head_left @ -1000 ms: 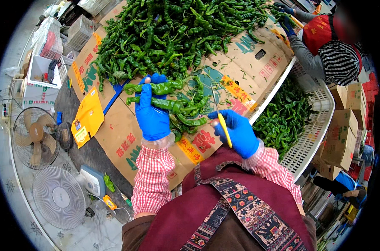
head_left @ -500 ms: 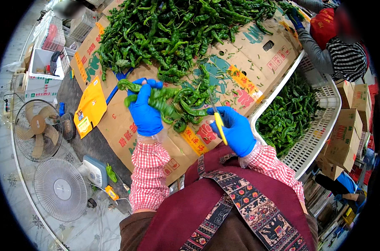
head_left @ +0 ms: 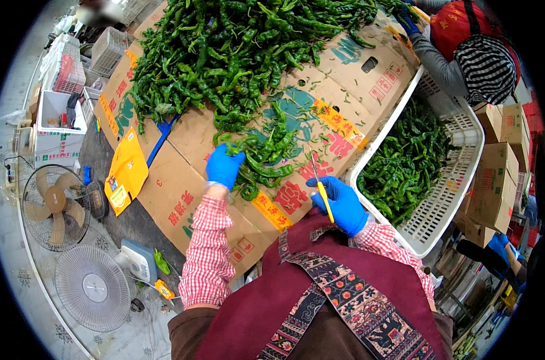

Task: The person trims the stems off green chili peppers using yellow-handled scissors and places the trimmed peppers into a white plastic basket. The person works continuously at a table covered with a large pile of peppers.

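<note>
My left hand [head_left: 226,167], in a blue glove, is closed at the edge of a small bunch of long green peppers [head_left: 271,163], with its fingertips on some of them. In my blue-gloved right hand [head_left: 343,206] is a pair of scissors [head_left: 324,200] with yellow handles. Its slim blades point away from me, to the right of the small bunch and apart from it. Beyond my hands lies a big heap of green peppers [head_left: 224,66] on flattened cardboard [head_left: 182,159]. Cut stem bits are scattered over the cardboard.
A white slatted crate [head_left: 451,207] holding green peppers [head_left: 404,165] stands at my right. A person in a striped cap [head_left: 487,69] works beyond it. On the left are a yellow packet [head_left: 127,172], two fans [head_left: 55,201] and a scale [head_left: 139,259]. Cardboard boxes [head_left: 494,180] are stacked far right.
My left hand has moved from the raised, blurred peppers to the near edge of the small bunch. The scissors have drawn back from the peppers, toward me. The view has shifted slightly.
</note>
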`<state>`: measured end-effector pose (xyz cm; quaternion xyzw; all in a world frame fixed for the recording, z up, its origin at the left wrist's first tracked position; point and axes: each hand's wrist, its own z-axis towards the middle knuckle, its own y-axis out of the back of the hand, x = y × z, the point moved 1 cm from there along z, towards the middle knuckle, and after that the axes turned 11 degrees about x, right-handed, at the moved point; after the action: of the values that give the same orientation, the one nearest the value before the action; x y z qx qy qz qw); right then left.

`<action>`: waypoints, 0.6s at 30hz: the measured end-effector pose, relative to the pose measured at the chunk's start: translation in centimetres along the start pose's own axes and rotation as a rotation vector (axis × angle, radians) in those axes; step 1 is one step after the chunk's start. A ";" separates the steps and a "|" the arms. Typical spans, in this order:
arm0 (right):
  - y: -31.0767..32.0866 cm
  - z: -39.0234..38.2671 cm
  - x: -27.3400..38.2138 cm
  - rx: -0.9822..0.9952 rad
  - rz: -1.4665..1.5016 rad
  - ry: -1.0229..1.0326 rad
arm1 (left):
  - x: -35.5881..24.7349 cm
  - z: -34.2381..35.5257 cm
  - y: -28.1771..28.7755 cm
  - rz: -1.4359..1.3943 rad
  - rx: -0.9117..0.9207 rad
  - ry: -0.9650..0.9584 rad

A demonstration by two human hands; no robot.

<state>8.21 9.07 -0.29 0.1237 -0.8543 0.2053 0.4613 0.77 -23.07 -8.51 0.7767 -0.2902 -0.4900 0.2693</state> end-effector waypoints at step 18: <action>0.5 -1.6 4.2 -0.273 -0.061 0.464 | -13.0 -9.8 2.1 -0.951 0.237 -0.080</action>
<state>6.90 10.17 3.87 0.0355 -0.7413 0.0972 0.6632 4.82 -13.89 4.46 0.8289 0.0328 -0.5517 -0.0860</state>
